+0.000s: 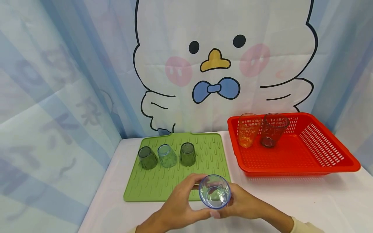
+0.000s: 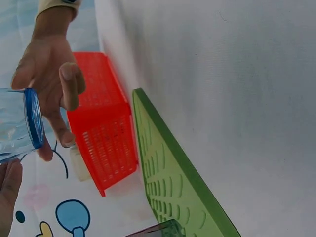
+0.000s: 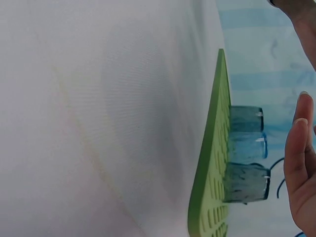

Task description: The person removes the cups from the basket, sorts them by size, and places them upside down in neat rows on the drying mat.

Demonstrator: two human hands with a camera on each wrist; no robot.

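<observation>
Both hands meet around one blue-tinted drinking glass point(image 1: 215, 194), held upright with its mouth up in front of the green mat. My left hand point(image 1: 180, 204) curves round its left side, index finger near the rim and thumb at the near side. From the right, my right hand point(image 1: 243, 200) wraps the glass, its thumb beside the left thumb. In the left wrist view the thick blue base of the glass point(image 2: 33, 118) points toward the table, close to the right palm. Only part of each hand shows in the right wrist view.
On the green draining mat point(image 1: 204, 152) stand three upside-down glasses: a dark green one point(image 1: 148, 158), a bluish one point(image 1: 167, 157) and another dark green one point(image 1: 187, 155). A red basket point(image 1: 291, 161) at the right holds an orange glass point(image 1: 247, 131) and a purplish glass point(image 1: 272, 131).
</observation>
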